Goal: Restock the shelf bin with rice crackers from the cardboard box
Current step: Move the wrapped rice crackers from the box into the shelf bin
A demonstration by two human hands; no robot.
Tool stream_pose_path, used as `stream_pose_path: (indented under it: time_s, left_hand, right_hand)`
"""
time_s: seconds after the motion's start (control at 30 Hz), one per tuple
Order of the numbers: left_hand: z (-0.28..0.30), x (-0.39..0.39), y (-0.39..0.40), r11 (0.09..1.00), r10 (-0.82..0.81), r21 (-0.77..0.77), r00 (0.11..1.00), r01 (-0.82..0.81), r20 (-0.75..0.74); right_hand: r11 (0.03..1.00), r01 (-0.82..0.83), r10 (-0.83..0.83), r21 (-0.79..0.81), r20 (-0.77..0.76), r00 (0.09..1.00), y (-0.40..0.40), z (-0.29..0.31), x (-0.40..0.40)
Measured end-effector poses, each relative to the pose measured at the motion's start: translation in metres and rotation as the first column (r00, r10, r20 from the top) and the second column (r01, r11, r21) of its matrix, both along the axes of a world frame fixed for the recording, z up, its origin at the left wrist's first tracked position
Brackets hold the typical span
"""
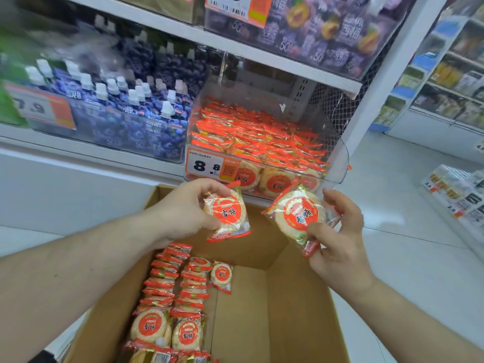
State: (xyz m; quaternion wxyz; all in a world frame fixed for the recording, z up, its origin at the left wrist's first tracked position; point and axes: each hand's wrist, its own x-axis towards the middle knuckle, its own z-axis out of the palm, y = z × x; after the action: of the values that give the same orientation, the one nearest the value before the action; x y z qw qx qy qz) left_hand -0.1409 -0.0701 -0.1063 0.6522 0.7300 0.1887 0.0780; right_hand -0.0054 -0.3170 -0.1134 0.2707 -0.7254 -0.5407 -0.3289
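Hands (183, 208) (337, 231) each grip cracker pack over cardboard box (275, 297); shelf bin (337, 163) ahead, white floor.

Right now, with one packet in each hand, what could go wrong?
1. The right hand pinches its packet only near one end; it might slip and drop.
2. The bin is already heaped near its front wall, so added packets may slide off.
3. The left hand grips its packet across the cracker, which could crack.

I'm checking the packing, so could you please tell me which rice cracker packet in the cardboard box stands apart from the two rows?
The lone rice cracker packet at the far right of the rows, label up, against the cardboard box floor.
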Motion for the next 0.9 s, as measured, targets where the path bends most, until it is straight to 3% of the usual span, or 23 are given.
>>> stream_pose_path:
  time_s: [0.3, 0.47, 0.63, 0.7, 0.77, 0.83, 0.9]
  left_hand:
    - [0.004, 0.010, -0.023, 0.996, -0.075, -0.032, 0.985, 0.081, 0.158]
    - [0.001, 0.015, -0.033, 0.986, -0.097, -0.114, 0.973, 0.123, 0.211]
    - [0.003, 0.014, -0.034, 0.948, -0.072, -0.288, 0.971, 0.138, 0.229]
    - [0.002, 0.014, -0.034, 0.977, -0.087, -0.166, 0.964, 0.132, 0.253]
    - [0.001, 0.013, -0.034, 0.992, -0.118, 0.081, 0.953, 0.099, 0.280]
    - [0.002, 0.012, -0.034, 0.937, -0.185, 0.340, 0.943, 0.084, 0.276]
    - [0.003, 0.010, -0.035, 0.816, -0.266, 0.570, 0.939, 0.098, 0.220]
  right_hand:
    - [1.000, -0.015, 0.018, 0.022, -0.179, 0.984, 0.034, 0.002, -0.020]
    - [0.997, -0.013, -0.004, -0.080, -0.210, 0.978, 0.043, -0.007, -0.029]
    - [0.977, -0.033, -0.027, -0.212, -0.274, 0.961, 0.045, -0.010, -0.039]
    - [0.970, -0.059, -0.017, -0.234, -0.310, 0.951, 0.044, -0.009, -0.041]
    - [0.971, -0.057, -0.026, -0.234, -0.335, 0.942, 0.043, -0.005, -0.043]
    - [0.979, -0.015, -0.057, -0.204, -0.344, 0.937, 0.042, 0.001, -0.041]
    - [0.983, 0.017, -0.077, -0.182, -0.324, 0.943, 0.042, 0.007, -0.038]
